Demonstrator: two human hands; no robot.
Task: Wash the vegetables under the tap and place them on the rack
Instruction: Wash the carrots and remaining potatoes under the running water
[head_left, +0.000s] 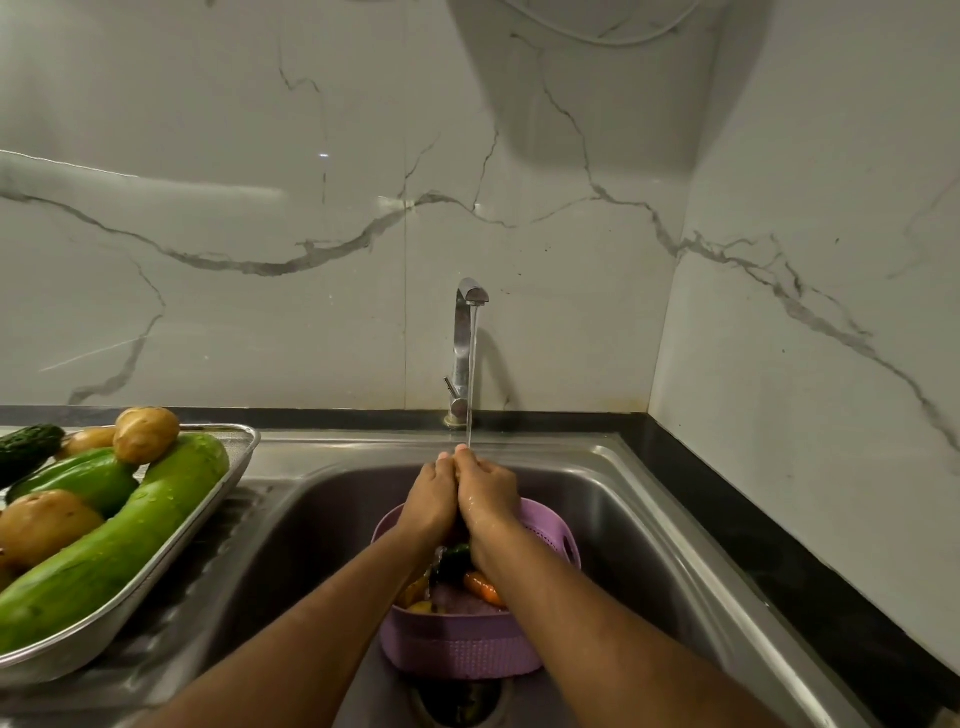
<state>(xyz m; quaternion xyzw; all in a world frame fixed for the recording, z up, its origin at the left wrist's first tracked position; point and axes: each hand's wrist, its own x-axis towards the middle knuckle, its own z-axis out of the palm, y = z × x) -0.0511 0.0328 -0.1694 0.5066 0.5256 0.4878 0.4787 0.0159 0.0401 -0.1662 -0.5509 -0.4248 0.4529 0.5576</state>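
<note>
Hands: left hand (431, 496) and right hand (485, 493) pressed together under tap (470, 332); what they grip, cannot tell.
Basket (561, 540): beneath, catching runoff.

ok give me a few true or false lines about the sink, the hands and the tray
1. Water runs from the tap. True.
2. The left hand and the right hand are apart, one on the tray. False: they are pressed together under the stream, above the basket.
3. The basket is purple and sits in the sink. True.
4. The tray holds only carrots. False: it holds potatoes and long green vegetables; a carrot lies in the basket.
5. The tray is left of the sink. True.
</note>
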